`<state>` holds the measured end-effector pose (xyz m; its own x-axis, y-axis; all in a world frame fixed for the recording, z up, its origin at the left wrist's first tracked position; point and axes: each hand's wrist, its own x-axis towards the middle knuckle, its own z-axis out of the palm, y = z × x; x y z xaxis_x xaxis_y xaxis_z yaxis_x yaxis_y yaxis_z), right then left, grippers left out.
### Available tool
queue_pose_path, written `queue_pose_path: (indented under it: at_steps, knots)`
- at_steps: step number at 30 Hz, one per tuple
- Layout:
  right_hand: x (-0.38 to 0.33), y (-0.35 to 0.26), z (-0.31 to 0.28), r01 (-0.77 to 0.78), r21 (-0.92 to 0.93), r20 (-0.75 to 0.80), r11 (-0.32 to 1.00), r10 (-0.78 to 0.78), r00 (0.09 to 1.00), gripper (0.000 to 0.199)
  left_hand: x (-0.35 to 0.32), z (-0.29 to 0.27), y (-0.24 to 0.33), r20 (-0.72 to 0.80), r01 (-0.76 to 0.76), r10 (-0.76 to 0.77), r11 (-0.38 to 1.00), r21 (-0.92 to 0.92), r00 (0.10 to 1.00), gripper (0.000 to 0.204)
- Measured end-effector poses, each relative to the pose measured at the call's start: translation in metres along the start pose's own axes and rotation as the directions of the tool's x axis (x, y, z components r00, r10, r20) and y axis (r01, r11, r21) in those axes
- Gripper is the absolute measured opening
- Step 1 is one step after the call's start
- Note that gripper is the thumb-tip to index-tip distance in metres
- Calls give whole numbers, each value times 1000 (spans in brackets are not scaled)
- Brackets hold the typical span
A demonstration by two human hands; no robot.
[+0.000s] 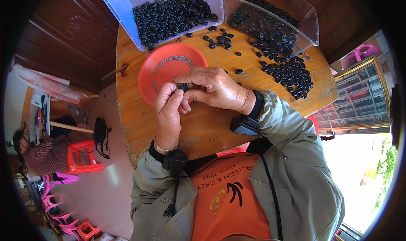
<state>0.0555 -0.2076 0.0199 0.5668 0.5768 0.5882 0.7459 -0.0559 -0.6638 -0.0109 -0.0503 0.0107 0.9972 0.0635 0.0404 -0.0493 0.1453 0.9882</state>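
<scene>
Over the near edge of a red plastic plate, both my hands meet at one small black plastic piece with holes in it. My left hand is closed, pinching this piece between thumb and fingertips. From the right, my right hand reaches across to it with bent fingers pressed together. Whatever those fingertips hold is too small to make out. Many thin silvery metal pins lie in a ring inside the plate.
A translucent bin of black pieces stands at the back left. A clear bin with more stands tilted at the back right. Loose black pieces cover the right of the wooden table. A person sits at the left by a red stool.
</scene>
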Motion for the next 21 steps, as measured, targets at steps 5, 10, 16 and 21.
queue_pose_path:
  at_steps: [5, 10, 16, 21]
  knots:
    - [0, -2, 1, 69, -144, 8, 987, -69, 998, 32, 2, -6, -6, 24, -13, 13, 1000, 10, 1000, 16]
    - [-2, -3, 0, 172, -368, 86, 914, -151, 985, 33, 3, -1, -4, -2, -1, 1, 1000, -7, 1000, 21]
    - [-3, -4, 4, 196, -445, 110, 874, -164, 980, 34, 3, -6, -5, 33, 13, -12, 999, -41, 999, 22]
    - [-4, -2, 6, 177, -448, 128, 876, -133, 983, 32, 2, -4, -3, 9, 7, -7, 1000, -17, 1000, 23]
